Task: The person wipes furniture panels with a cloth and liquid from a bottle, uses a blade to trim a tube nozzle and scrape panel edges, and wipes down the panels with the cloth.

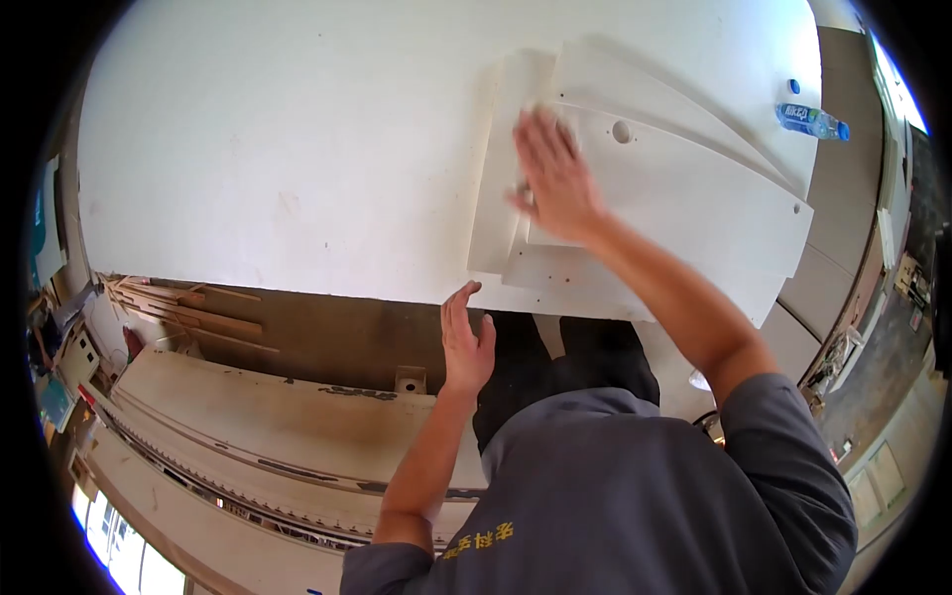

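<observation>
Several flat white panels [684, 169] lie stacked and overlapping on the white table. The top one has a round hole near its upper edge and a smaller one at its right end. My right hand [557, 178] is over the left end of the stack, palm down with fingers stretched out, slightly blurred; whether it presses on the panel cannot be made out. Beside the table's near edge, my left hand [466, 339] is raised with its fingers up and the thumb apart, holding nothing.
The white table [268, 149] fills the upper view. On its right side lie a plastic bottle [808, 121] and a blue cap [793, 86]. Wooden strips [198, 312] stick out below its left edge. A long pale machine [268, 416] stands at the lower left.
</observation>
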A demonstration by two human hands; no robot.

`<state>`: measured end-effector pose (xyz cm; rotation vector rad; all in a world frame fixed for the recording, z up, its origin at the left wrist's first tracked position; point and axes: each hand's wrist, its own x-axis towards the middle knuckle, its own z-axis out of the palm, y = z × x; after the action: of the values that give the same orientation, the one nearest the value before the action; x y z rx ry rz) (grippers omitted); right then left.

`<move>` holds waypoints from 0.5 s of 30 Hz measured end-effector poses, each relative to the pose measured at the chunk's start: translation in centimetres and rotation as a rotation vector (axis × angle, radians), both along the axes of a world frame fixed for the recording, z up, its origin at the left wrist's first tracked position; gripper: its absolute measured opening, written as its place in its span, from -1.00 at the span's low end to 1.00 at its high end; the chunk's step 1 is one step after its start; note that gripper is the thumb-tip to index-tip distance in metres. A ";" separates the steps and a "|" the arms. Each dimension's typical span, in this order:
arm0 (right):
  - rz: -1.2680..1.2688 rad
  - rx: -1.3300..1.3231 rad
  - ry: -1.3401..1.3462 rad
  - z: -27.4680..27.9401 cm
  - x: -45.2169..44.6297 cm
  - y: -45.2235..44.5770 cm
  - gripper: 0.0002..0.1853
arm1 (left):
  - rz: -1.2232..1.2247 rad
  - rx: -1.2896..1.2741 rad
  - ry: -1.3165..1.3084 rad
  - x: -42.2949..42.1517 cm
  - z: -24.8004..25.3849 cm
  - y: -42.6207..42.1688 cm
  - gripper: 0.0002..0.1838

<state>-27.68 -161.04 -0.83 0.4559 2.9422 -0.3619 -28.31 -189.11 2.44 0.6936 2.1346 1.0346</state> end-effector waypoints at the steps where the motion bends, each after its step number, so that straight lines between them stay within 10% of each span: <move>1: -0.133 0.054 0.117 -0.6 -2.3 2.6 -0.12 | -0.002 -0.013 -0.005 0.1 -0.1 -0.2 -0.42; 15: -0.038 -0.183 -0.061 0.6 6.8 -7.9 -0.01 | 0.066 -0.012 -0.031 -1.6 -0.1 -1.0 -0.42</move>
<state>-20.85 -168.98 -0.24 0.4888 2.8115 -0.6043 -29.94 -190.13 2.37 0.6012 2.1485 1.0599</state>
